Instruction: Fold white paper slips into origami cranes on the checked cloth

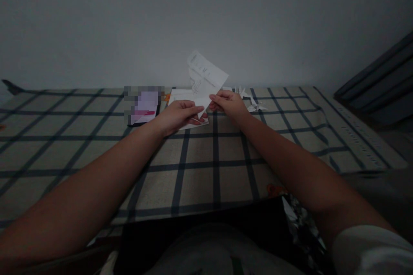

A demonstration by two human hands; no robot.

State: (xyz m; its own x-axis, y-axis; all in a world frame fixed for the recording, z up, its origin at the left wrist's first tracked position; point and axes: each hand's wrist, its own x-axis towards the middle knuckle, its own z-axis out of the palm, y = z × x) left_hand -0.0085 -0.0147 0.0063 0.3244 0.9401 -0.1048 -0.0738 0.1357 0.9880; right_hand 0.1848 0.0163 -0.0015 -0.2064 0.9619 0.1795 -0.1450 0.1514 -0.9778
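Left hand (182,116) and right hand (230,103): both bare, slim fingers. Left forearm (119,167) and right forearm (284,146) bare too, smooth, tapering to narrow wrists. Right sleeve (371,249): pale, off-white or light grey, short, loose, rounded hem, soft folds, blurred at the frame corner. Shirt front (206,253): dull grey in this light, rounded over the torso, narrow dark green mark (237,264) low down, too dim to read.

The left arm (97,184) and right arm (300,163) stretched forward, converging, left hand (181,116) and right hand (229,104) pinching near each other.
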